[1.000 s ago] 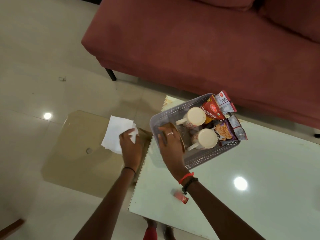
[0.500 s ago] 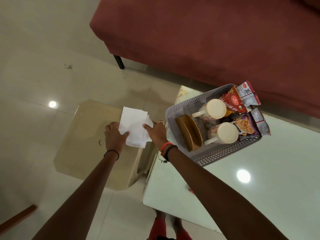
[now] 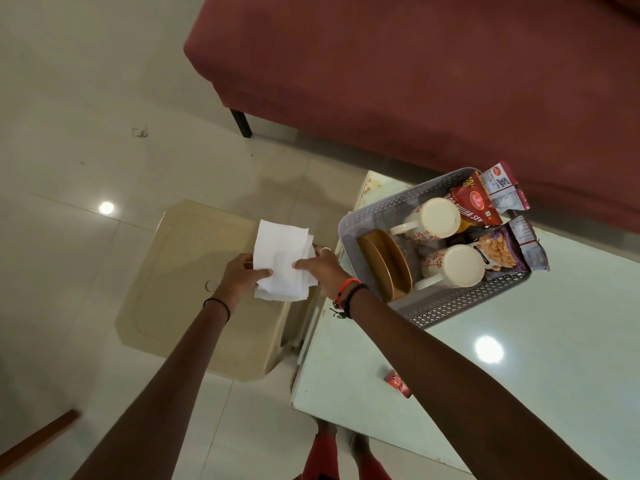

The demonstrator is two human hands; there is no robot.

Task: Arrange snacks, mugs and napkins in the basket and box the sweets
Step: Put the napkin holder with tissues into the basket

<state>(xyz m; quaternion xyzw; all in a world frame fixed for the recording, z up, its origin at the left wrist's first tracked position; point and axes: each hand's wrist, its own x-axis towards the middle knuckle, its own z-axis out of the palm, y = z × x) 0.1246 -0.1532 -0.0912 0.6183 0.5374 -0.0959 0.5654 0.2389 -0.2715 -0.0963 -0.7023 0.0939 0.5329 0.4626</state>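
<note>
Pinching a stack of white napkins (image 3: 282, 263) from both sides, the left hand (image 3: 239, 277) has its thumb on top of the paper's left edge, and the right hand (image 3: 320, 268) grips the right edge with thumb and fingers closed on it. The napkins are held over a beige stool (image 3: 194, 292) that stands on the tiled floor (image 3: 86, 116), just left of the pale desk (image 3: 502, 375).

On the far left corner of the desk sits a grey perforated basket (image 3: 460, 303). Inside it a brown holder (image 3: 384, 265) leans at the near left end, two white mugs (image 3: 433, 220) with red pattern lie on their sides with open mouths up toward the camera, and snack packets (image 3: 481, 206) fill the far right end, one showing nuts (image 3: 498, 252). A small red sweet (image 3: 398, 382) lies on the desk near its front edge, partly hidden by the right forearm. A dark red sofa (image 3: 415, 81) stands behind.
</note>
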